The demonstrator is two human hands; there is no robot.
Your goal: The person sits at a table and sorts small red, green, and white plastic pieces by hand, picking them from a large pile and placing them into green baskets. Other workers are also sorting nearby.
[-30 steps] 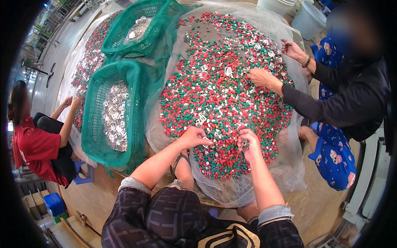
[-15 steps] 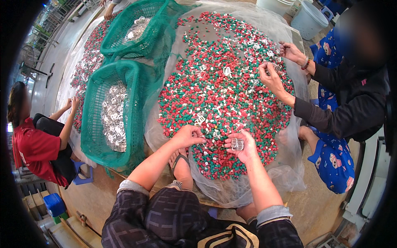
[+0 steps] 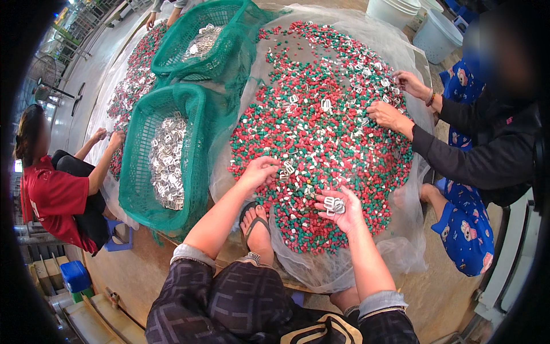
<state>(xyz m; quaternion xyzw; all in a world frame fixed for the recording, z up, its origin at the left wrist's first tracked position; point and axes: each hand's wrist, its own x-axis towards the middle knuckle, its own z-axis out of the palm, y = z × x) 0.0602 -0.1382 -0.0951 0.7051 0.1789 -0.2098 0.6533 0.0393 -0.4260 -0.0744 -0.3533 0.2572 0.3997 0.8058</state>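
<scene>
My right hand (image 3: 347, 213) is palm up with its fingers curled around a few silver metal buckles (image 3: 333, 206), held above the pile. My left hand (image 3: 260, 173) reaches over the pile's near left part, with bent fingers a little apart and nothing visible between them. Just beyond its fingertips lie loose metal buckles (image 3: 287, 168); whether they touch is hard to tell. Under both hands spreads a broad heap of small red, green and white pebble-like pieces (image 3: 309, 137), with more buckles scattered in it.
Left of the heap, a green plastic basket (image 3: 127, 189) holds many buckles, and another green basket (image 3: 157, 64) stands behind it. Translucent white netting (image 3: 412, 252) lies under the heap. A co-worker's hands (image 3: 389, 114) work at the right; another person (image 3: 63, 183) sits at left. Pails (image 3: 438, 37) stand behind.
My left hand has moved up to the buckles in the pile. My right hand has turned its palm more upward, showing the held buckles. The whole view has shifted slightly.
</scene>
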